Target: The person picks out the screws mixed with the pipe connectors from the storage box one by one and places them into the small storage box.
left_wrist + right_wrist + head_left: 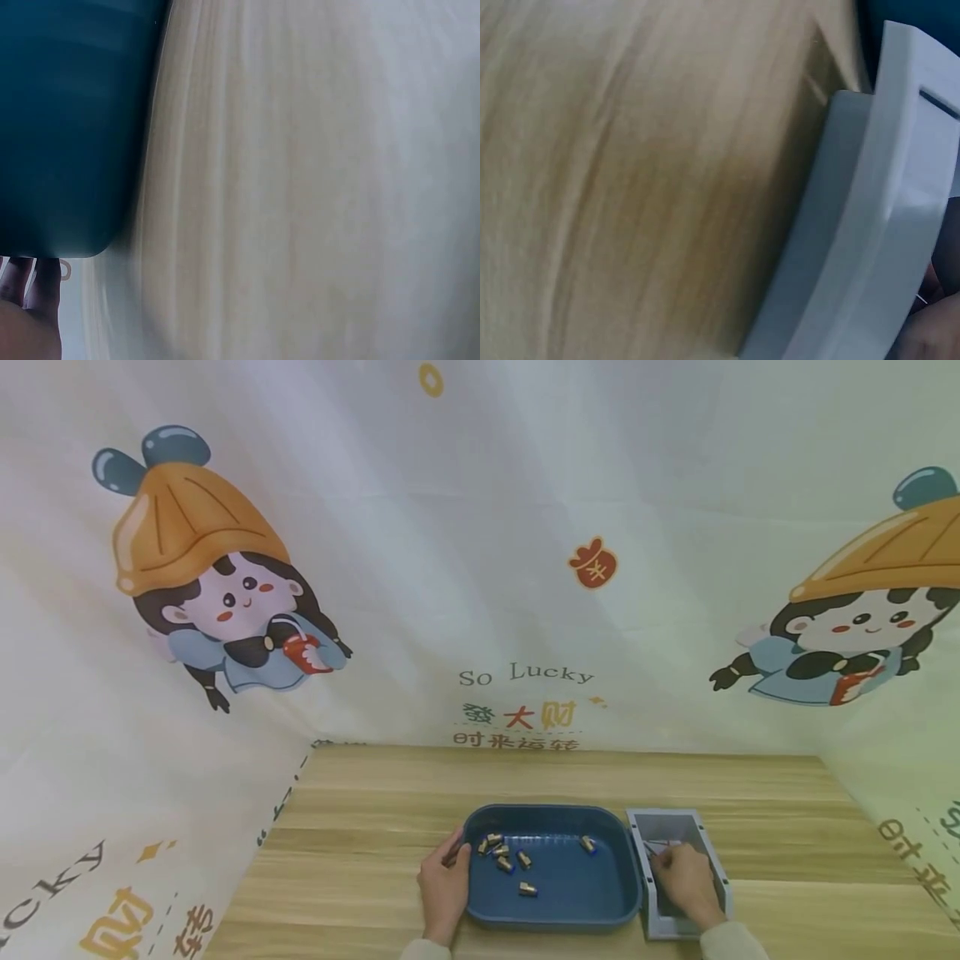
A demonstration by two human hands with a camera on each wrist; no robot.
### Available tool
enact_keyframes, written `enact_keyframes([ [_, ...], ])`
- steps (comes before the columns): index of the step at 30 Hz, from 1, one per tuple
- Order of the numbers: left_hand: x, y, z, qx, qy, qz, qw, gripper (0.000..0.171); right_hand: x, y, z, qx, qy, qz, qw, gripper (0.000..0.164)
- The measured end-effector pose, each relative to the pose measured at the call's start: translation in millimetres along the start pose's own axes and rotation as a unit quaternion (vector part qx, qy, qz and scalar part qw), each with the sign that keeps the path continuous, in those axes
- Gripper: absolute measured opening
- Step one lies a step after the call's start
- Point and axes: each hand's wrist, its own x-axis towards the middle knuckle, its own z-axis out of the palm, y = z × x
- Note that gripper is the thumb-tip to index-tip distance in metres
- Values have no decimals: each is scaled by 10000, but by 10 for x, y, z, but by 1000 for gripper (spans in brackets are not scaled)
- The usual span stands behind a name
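Note:
A blue tray [555, 917] lies on the table with several brass push-in fittings [523, 860] in it, some with blue ends. At its left side my left hand [444, 885] holds the rim; in the left wrist view the fingers [46, 289] pass out of sight at the tray wall [67, 150]. To the right, touching or nearly touching the tray, stands a grey bin [714, 839]. My right hand [686, 881] reaches into the bin, fingers curled, pinching a thin silvery piece [658, 843] whose kind is not clear. The right wrist view shows the bin wall [870, 225] hiding most of that hand.
Both containers rest on a wood-grain table [360, 835]. Printed cloth [420, 593] hangs behind the table and along its left and right sides. Most fittings lie in the tray's left half; one lies near its right wall.

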Motion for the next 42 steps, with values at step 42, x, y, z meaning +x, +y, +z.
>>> enact_keyframes([
  [42, 10, -12, 5, 24, 22, -26, 10000, 26, 103, -384, -372, 921, 404, -434, 9940, 16],
])
